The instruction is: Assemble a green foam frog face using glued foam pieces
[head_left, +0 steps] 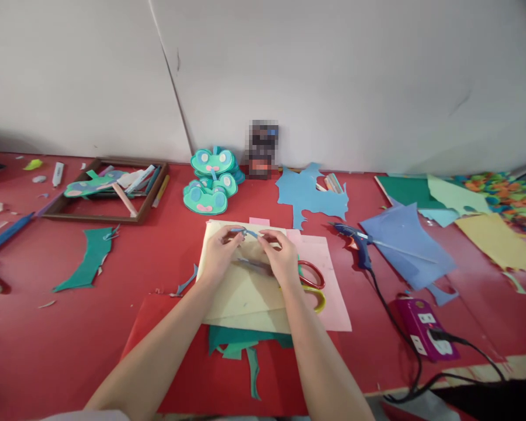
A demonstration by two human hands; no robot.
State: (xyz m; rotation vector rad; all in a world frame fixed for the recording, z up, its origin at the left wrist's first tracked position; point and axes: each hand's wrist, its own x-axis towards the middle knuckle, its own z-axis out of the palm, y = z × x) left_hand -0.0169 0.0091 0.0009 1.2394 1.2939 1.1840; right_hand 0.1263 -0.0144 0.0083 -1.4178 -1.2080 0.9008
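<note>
Both hands meet over a cream felt sheet (228, 298) at the middle of the red table. Between their fingertips stretches a small blue felt strip (251, 233). My left hand (221, 248) pinches its left end, and my right hand (280, 254) pinches the right end. Scissors (312, 275) with one red and one yellow handle loop lie beside and partly under my right wrist; the blades are blurred and partly hidden. Pink felt (333, 298) sticks out to the right from below the cream sheet, and green felt scraps (253, 368) show at its front edge.
Stacked green felt frog faces (206, 199) stand at the back, beside a pixelated dark object (263, 149). A brown wooden frame (92, 217) holds pens and felt pieces at left. A glue gun (357, 242) and a purple power strip (425, 330) with trailing cable lie at right.
</note>
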